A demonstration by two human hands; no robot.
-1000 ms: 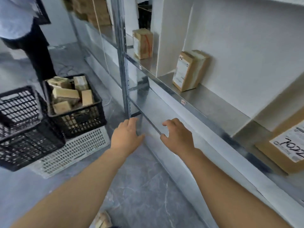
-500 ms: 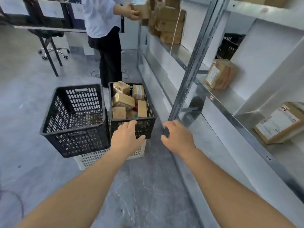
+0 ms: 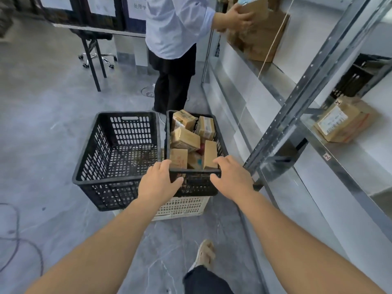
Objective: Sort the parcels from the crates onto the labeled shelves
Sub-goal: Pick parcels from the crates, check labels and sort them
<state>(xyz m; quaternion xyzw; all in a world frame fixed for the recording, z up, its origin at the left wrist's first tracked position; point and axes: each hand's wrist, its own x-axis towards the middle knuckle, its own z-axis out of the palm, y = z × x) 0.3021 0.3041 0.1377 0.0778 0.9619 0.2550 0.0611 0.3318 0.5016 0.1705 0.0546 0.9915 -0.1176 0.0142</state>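
A black crate [image 3: 220, 143] on the floor holds several brown cardboard parcels [image 3: 184, 139]. It rests on a white crate [image 3: 182, 207]. My left hand [image 3: 158, 183] and my right hand [image 3: 232, 177] reach over its near rim, fingers spread, both holding nothing. Left of it stands a second black crate [image 3: 106, 166] with no parcels visible in it. One labelled parcel [image 3: 341, 122] lies on the metal shelf [image 3: 343, 158] at the right.
Another person in a white shirt and black trousers [image 3: 172, 49] stands beyond the crates, holding a box [image 3: 252, 7] at the far shelf with stacked cartons. A table and wheeled chair [image 3: 96, 49] stand at the back left. A cable [image 3: 19, 240] lies on the floor at left.
My view has swung from the shelf to the crates. Both hands have moved forward over the near rim of the crate with parcels, still holding nothing.
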